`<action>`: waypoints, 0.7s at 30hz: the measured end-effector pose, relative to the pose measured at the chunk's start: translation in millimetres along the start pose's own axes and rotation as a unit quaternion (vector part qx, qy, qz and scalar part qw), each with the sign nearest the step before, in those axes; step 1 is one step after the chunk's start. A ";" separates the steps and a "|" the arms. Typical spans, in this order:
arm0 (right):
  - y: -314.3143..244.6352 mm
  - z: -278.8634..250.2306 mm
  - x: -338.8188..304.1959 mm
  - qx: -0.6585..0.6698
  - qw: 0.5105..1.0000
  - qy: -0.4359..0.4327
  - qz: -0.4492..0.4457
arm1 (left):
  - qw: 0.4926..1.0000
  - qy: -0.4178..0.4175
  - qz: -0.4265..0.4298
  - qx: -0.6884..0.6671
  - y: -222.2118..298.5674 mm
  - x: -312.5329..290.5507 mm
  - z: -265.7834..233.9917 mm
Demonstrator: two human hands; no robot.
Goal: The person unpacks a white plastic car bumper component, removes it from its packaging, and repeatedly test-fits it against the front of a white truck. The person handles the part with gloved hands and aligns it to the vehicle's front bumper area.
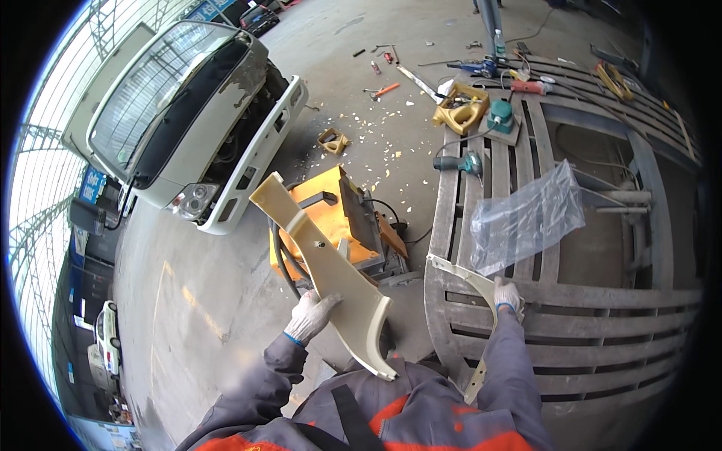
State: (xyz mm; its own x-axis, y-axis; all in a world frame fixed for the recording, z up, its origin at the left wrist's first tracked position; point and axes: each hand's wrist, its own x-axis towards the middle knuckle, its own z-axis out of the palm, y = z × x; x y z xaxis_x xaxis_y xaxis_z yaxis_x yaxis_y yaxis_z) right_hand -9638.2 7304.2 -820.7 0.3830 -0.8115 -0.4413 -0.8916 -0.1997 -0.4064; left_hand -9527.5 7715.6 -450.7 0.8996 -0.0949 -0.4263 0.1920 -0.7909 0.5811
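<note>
1. Left hand (310, 318): I see it in a white knit glove, closed on the left edge of a large cream panel (335, 270). The thumb side lies toward the panel face. The fingertips behind the edge are hidden, so I cannot tell how tightly they are curled.
2. Large panel position: I read it as held tilted in front of the torso. Its narrow end points up and to the left; its curved, lipped end comes down close to the jacket (331, 410).
3. Right hand (509, 295): I see it gloved in the same way and closed on a narrow cream panel (468, 275). The individual fingers are too small to separate in my view.
4. Narrow panel position: I find it over the near left part of a slatted bench (587, 295). It curves from the far end down past the right forearm, which covers part of it. I cannot tell whether it touches the slats.
5. Around the right hand: I note a clear plastic sheet (526, 214) just beyond it on the bench, with a teal power tool (470, 163) farther out at the bench edge.
6. Around the left hand: I note an orange machine (338, 218) on the floor behind the large panel, and a light-coloured truck (218, 150) farther out to the left.
</note>
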 end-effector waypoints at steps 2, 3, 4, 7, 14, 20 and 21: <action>2.8 -31.5 -25.7 0.026 0.998 0.058 0.008 | 0.999 0.009 0.008 -0.030 -9.1 1.3 -9.1; 6.5 -52.8 -40.2 0.046 0.995 0.085 0.012 | 1.000 0.016 0.002 -0.014 -4.5 1.7 -15.9; 10.5 -78.0 -55.0 0.061 0.994 0.088 0.018 | 0.999 0.030 0.000 -0.011 0.2 1.1 -21.9; 22.0 -150.0 -102.5 0.162 0.978 0.130 0.020 | 0.997 0.060 -0.032 0.019 29.8 3.4 -34.4; -18.8 -299.3 -194.1 0.379 0.873 0.213 -0.222 | 0.978 -0.023 0.089 -0.188 28.5 47.6 -21.4; -25.5 -336.5 -223.7 0.532 0.733 0.240 -0.349 | 0.977 0.033 0.206 0.047 65.6 64.4 14.3; -24.5 -337.4 -228.4 0.512 0.745 0.295 -0.311 | 0.966 0.022 0.236 0.099 68.8 71.3 23.6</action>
State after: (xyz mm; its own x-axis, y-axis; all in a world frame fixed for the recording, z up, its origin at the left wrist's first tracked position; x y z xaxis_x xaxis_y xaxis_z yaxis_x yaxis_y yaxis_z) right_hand -9785.3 7309.2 -440.0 0.2027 -0.8972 0.3923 0.1808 -0.3595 -0.9155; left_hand -9459.4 7640.2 -457.4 0.8851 -0.4513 -0.1138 -0.3193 -0.7666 0.5572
